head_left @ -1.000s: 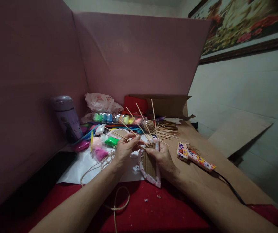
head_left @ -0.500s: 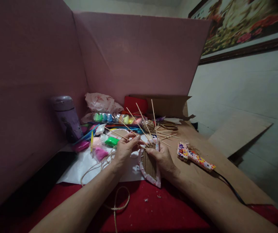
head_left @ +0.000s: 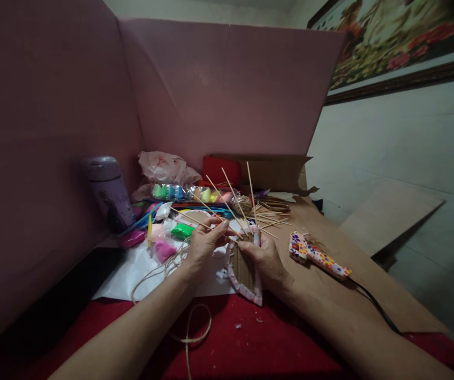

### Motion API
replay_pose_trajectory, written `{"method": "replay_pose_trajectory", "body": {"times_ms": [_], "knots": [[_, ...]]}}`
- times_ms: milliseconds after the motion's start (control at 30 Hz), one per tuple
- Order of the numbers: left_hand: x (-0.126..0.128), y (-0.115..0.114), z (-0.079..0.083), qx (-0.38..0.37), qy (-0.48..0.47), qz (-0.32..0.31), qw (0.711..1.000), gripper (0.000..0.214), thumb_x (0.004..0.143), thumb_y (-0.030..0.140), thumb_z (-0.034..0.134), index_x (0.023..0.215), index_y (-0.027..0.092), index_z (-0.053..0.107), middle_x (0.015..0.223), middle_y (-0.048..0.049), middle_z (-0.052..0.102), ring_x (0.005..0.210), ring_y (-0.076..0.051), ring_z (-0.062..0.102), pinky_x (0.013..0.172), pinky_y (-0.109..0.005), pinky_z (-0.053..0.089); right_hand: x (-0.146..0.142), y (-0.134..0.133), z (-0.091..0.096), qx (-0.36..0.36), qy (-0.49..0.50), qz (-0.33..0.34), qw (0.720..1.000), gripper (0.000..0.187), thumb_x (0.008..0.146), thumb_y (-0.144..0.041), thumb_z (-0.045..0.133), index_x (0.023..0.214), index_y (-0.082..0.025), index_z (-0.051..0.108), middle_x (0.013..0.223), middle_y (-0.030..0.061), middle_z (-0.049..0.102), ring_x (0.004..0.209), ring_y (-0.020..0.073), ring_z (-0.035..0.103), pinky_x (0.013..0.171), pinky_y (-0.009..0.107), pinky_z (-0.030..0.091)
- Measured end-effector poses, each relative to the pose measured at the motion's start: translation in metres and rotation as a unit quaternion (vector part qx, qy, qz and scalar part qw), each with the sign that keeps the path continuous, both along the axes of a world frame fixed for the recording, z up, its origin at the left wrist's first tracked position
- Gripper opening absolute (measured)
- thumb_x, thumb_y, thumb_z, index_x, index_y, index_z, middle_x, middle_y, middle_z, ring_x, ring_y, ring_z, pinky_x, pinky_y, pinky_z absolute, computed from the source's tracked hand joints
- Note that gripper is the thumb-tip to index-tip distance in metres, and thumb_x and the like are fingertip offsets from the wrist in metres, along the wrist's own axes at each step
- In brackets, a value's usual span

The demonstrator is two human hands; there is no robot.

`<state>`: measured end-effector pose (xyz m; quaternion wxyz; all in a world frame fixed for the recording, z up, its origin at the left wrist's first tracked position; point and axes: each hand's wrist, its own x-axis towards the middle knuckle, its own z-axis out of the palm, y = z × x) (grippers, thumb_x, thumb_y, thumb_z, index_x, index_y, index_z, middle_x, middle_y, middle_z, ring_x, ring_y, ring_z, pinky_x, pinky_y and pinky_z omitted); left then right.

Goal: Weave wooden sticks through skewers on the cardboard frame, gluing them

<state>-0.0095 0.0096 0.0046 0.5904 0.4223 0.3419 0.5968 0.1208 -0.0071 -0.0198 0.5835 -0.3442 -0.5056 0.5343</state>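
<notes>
Upright, the cardboard heart (head_left: 246, 272) was steadied by the right hand (head_left: 265, 259); left hand (head_left: 203, 245) fingers (head_left: 219, 226) pinched a skewer (head_left: 195, 218) to position it.

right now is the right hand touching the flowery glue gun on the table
Apart. The head view shows bare brown table between the right hand, which grips the cardboard heart, and the glue gun.

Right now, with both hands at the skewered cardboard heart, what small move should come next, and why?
Probably draw the twine around the next skewer: the left hand pinches at the skewers, the right hand steadies the cardboard heart, and the twine hangs slack.
</notes>
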Motion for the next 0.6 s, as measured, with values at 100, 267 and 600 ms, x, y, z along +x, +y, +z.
{"method": "replay_pose_trajectory", "body": {"times_ms": [100,267,600], "knots": [[0.0000,0.0001,0.0000,0.000,-0.002,-0.001,1.000,0.028,0.063,0.033,0.073,0.074,0.016,0.054,0.060,-0.0022,0.066,0.052,-0.009,0.057,0.053,-0.019,0.041,0.0002,0.0005,-0.0003,0.008,-0.008,-0.002,1.000,0.020,0.067,-0.025,0.065,0.084,-0.016,0.062,0.073,0.0022,0.064,0.064,0.0162,0.057,0.062,0.028,0.044],[-0.0006,0.0005,0.0002,0.000,0.000,-0.003,1.000,0.030,0.060,0.035,0.074,0.074,0.016,0.055,0.060,-0.0025,0.067,0.051,-0.009,0.057,0.052,-0.019,0.041,0.0002,0.0001,0.0012,0.009,-0.009,-0.006,1.000,0.020,0.066,-0.026,0.066,0.083,-0.015,0.062,0.074,0.0024,0.065,0.065,0.0167,0.057,0.063,0.028,0.045],[-0.0005,0.0004,-0.0001,-0.001,-0.002,0.000,1.000,0.030,0.059,0.036,0.074,0.073,0.016,0.056,0.061,-0.0027,0.067,0.051,-0.009,0.057,0.053,-0.019,0.041,-0.0002,-0.0010,0.0025,0.003,-0.004,0.001,1.000,0.020,0.066,-0.026,0.066,0.083,-0.016,0.063,0.075,0.0024,0.065,0.065,0.0169,0.058,0.062,0.028,0.045]]}}
